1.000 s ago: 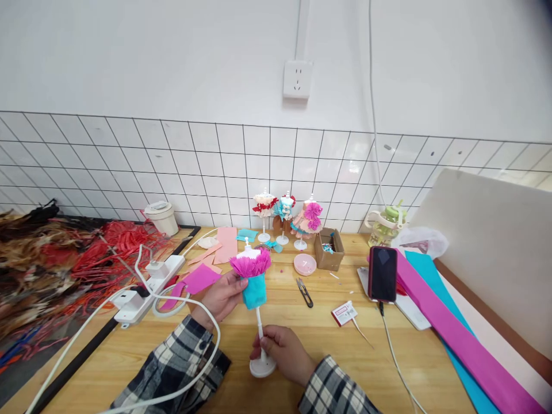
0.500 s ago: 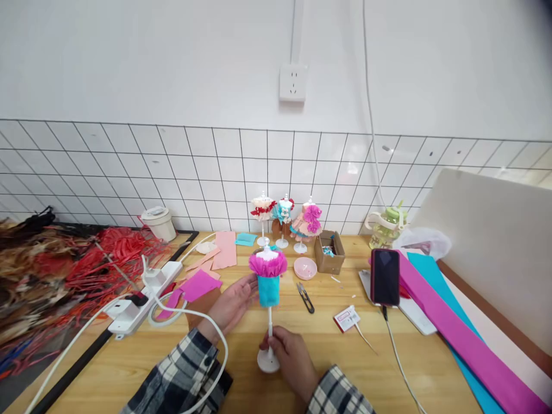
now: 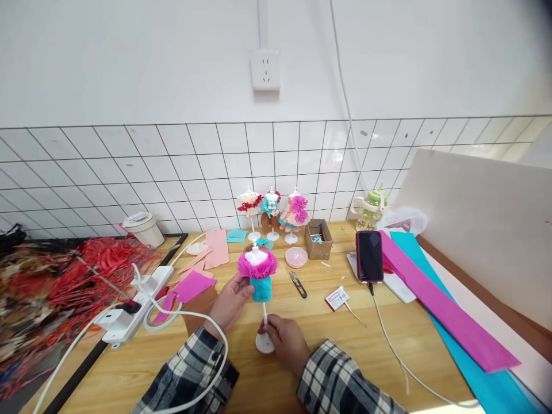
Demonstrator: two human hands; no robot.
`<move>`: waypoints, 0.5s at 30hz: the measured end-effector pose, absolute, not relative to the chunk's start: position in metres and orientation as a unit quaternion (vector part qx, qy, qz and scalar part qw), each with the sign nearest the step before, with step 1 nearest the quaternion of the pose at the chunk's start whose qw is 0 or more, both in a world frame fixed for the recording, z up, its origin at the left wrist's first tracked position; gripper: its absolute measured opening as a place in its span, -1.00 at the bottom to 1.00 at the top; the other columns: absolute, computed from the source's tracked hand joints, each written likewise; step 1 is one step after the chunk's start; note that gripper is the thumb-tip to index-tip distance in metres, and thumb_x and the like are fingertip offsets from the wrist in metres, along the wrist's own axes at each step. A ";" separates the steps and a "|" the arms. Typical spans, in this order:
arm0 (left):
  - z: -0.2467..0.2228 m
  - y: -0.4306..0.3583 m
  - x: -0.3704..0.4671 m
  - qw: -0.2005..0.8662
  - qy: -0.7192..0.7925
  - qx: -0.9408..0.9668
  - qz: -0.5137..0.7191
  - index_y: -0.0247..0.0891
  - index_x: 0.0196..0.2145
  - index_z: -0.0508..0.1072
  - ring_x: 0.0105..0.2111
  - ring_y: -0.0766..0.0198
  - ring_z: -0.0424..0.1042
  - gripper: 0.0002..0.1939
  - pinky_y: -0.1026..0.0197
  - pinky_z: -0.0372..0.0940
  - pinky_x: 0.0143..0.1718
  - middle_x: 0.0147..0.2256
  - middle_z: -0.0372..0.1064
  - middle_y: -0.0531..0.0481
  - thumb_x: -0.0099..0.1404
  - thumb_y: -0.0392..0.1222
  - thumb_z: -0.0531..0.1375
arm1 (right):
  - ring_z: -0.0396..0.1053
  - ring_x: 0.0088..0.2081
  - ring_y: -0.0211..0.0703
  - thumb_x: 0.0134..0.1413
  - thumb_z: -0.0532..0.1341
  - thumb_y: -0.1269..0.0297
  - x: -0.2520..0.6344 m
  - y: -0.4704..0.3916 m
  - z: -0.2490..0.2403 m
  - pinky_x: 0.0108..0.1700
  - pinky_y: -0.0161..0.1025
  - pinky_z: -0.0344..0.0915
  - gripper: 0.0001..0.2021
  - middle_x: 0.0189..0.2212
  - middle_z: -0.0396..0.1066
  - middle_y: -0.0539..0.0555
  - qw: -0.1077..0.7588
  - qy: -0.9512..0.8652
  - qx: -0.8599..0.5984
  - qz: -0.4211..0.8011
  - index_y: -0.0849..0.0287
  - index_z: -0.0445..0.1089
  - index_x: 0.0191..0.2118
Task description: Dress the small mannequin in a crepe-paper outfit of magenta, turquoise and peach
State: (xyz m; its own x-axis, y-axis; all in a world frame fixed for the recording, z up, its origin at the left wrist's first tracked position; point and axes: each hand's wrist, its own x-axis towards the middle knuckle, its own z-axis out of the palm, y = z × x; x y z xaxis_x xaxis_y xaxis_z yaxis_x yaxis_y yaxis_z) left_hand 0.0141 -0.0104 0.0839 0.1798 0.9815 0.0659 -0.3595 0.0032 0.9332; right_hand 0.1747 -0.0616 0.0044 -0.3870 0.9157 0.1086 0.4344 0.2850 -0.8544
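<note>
Head camera, forward and down: where's the little dress stand [image 3: 261,284]?

Toward 6 o'clock, roughly upright between the hands. I can't tell whether its white base [image 3: 263,345] rests on the table [image 3: 332,328].

And the hands?

The right hand [image 3: 288,342], at 5 o'clock from the skirt, is closed narrowly around the stem [image 3: 264,311], just above the base. The left hand [image 3: 229,302] has thumb and fingers drawn close at the 9 o'clock edge of the turquoise wrap [image 3: 262,292]; pinching or merely touching, I can't say.

How would it handle?

Light, I'd judge, perhaps a little top-heavy. The stem looks stiff and smooth, maybe slippery. The wrap and magenta ruffle [image 3: 257,266] look like soft crepe paper, easily crushed or torn.

Best hold?

Low on the stem, or by the base rim. Steady the wrap with light fingertips only, and don't squeeze the ruffle.

Anything close by?

Snips [image 3: 298,286] at 3 o'clock, apart from it.
</note>
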 end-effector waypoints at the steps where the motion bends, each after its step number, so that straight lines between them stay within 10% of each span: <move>1: 0.084 -0.011 0.015 0.613 0.356 0.455 0.540 -0.29 -0.17 0.46 -0.17 0.07 0.44 -0.53 0.09 0.30 -0.14 -0.25 0.50 -0.12 -0.03 -0.06 0.39 | 0.44 -0.27 -0.25 0.24 0.00 0.34 0.175 -0.062 0.005 -0.25 -0.37 0.21 -0.77 -0.30 0.52 -0.03 0.306 -0.744 -0.458 0.380 0.10 0.41 -0.20; 9: 0.078 -0.013 0.010 0.587 0.374 0.465 0.547 -0.28 -0.23 0.48 -0.18 0.11 0.43 -0.64 0.14 0.29 -0.16 -0.29 0.51 -0.07 0.05 -0.06 0.35 | 0.42 -0.29 -0.24 0.21 0.06 0.32 0.176 -0.064 0.006 -0.27 -0.37 0.16 -0.80 -0.34 0.51 -0.04 0.294 -0.755 -0.476 0.342 0.09 0.44 -0.26; 15: 0.077 -0.022 0.010 0.650 0.303 0.417 0.558 -0.15 0.06 0.38 0.22 0.07 0.06 -0.53 0.02 0.08 0.14 0.15 0.23 -0.14 0.25 0.07 0.15 | 0.38 -0.39 -0.23 0.04 0.24 0.15 0.177 -0.064 0.003 -0.34 -0.32 0.13 -0.85 -0.44 0.49 -0.03 0.322 -0.696 -0.575 0.284 0.12 0.43 -0.39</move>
